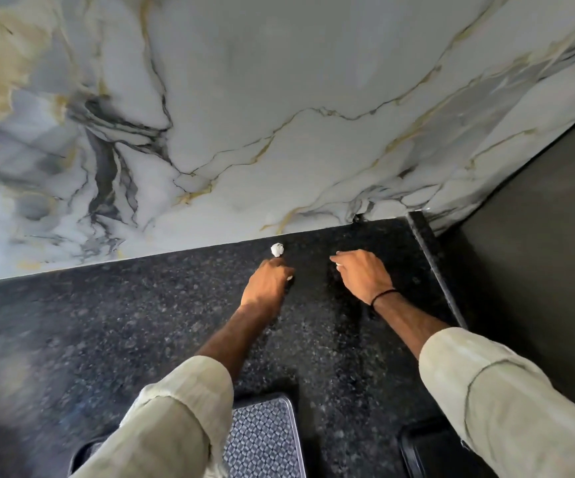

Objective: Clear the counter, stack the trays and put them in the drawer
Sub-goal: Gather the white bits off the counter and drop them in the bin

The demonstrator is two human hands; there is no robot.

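Note:
A small crumpled white paper ball (277, 250) lies on the black speckled counter (141, 322), close to the marble wall. My left hand (267, 282) is curled just below it, one fingertip touching the ball, and a bit of white paper shows at its thumb side. To the right, my right hand (363, 276) is palm down with fingers bent, and a white scrap peeks out under them. A grey tray with a woven pattern (265, 439) sits at the counter's near edge, partly under my left sleeve. A black tray (427, 450) lies at the bottom right.
The marble backsplash (279, 115) rises right behind the hands. The counter ends at a raised edge (434, 263) on the right, with a dark surface (538, 270) beyond. A dark rounded object (84, 453) shows at the bottom left.

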